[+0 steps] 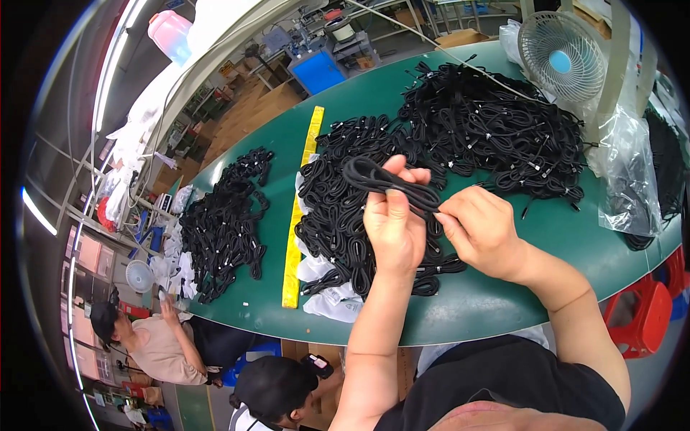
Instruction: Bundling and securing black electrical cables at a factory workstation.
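My left hand (pixel 394 228) is raised above the green table, its fingers and thumb closed around a coiled black cable (pixel 374 174) bundled into a long loop. The loop sticks out to the left of the hand, and its other end points toward my right hand (pixel 483 230). There, the right thumb and forefinger pinch the bundle's right end; the exact bit between the fingertips is too small to make out. Just beneath and behind both hands lies a pile of similar coiled black cables (pixel 338 208).
A larger heap of black cables (pixel 496 129) covers the far right of the green table (pixel 280 287). Left of a yellow strip (pixel 302 208) lies another cable pile (pixel 226 223). A fan (pixel 560 57) and a clear plastic bag (pixel 629 172) are at right. Two people are at lower left.
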`<state>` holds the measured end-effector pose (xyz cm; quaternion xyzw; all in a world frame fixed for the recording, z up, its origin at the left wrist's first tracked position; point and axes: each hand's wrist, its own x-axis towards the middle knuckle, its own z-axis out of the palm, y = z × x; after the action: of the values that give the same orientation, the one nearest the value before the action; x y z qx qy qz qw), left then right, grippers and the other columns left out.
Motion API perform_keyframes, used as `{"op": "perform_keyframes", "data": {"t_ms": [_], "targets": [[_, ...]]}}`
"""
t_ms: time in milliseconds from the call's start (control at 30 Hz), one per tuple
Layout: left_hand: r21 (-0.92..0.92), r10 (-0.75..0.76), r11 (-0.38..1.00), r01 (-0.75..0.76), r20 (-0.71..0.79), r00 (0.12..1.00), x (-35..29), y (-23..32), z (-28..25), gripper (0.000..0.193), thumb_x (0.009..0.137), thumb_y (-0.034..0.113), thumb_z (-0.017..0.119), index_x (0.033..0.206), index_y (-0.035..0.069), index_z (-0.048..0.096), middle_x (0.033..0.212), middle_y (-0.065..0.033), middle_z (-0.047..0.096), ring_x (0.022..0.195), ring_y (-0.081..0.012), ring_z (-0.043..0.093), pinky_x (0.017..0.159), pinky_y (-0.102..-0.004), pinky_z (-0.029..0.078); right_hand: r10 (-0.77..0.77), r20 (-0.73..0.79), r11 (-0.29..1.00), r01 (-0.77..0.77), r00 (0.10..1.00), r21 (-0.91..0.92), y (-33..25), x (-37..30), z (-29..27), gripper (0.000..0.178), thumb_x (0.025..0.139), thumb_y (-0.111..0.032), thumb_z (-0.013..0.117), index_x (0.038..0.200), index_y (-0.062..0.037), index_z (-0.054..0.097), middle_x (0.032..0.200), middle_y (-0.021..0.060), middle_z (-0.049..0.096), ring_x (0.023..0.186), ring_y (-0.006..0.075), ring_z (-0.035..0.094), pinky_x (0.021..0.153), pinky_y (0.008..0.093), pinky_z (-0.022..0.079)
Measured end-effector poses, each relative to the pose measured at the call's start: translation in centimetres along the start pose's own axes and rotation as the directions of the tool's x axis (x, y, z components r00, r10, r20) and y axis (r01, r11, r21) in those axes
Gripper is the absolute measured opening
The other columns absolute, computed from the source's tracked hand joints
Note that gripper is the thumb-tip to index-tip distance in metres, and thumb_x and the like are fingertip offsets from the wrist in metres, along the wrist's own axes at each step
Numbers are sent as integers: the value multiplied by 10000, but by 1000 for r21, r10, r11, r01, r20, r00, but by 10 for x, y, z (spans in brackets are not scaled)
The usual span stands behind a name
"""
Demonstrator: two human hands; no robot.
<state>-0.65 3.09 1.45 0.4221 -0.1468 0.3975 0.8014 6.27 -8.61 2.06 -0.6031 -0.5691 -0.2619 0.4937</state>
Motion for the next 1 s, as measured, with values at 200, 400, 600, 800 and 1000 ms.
{"op": "perform_keyframes", "data": {"t_ms": [200, 400, 600, 800, 1000], "targets": [[4, -16, 1000, 16, -41, 999, -3, -4, 2, 391, 867, 145, 565, 1207, -5, 444, 1021, -68, 564, 1034, -216, 517, 970, -375, 369, 74, -74, 997, -74, 995, -3, 0, 0, 1, 105, 707, -29, 657, 754, -13, 565, 675, 85, 533, 550, 231, 552, 462, 316, 442], [-15, 15, 1000, -16, -58, 998, -3, -5, 2, 366, 877, 122, 546, 1204, -8, 446, 1064, -75, 557, 1051, -215, 509, 964, -372, 377, 21, -7, 998, -21, 1000, -62, 1, -2, 1, 102, 722, -41, 653, 757, -6, 565, 659, 81, 525, 535, 220, 552, 448, 308, 445], [55, -2, 998, 5, -68, 998, -8, -11, 2, 382, 874, 111, 552, 1219, -9, 439, 1078, -91, 546, 1065, -217, 508, 958, -357, 384, 149, 47, 989, -149, 988, 4, -9, 0, -6, 141, 729, -38, 649, 825, 4, 554, 660, 92, 517, 527, 227, 548, 441, 315, 443], [40, -52, 998, 56, -76, 996, -14, -23, 7, 396, 883, 149, 543, 1226, -9, 426, 1060, -73, 541, 1046, -212, 514, 938, -345, 397, 54, -6, 998, -54, 999, -21, -6, -6, -2, 154, 745, -28, 629, 866, 11, 542, 708, 100, 535, 550, 241, 565, 461, 324, 461], [-32, -191, 982, 188, -83, 978, -8, -15, 7, 411, 890, 176, 525, 1243, -2, 414, 1004, -69, 556, 1008, -224, 542, 927, -383, 428, 78, 33, 997, -77, 996, -20, -8, 1, -13, 228, 727, -100, 670, 894, 4, 554, 741, 101, 543, 597, 234, 575, 502, 312, 473]]}}
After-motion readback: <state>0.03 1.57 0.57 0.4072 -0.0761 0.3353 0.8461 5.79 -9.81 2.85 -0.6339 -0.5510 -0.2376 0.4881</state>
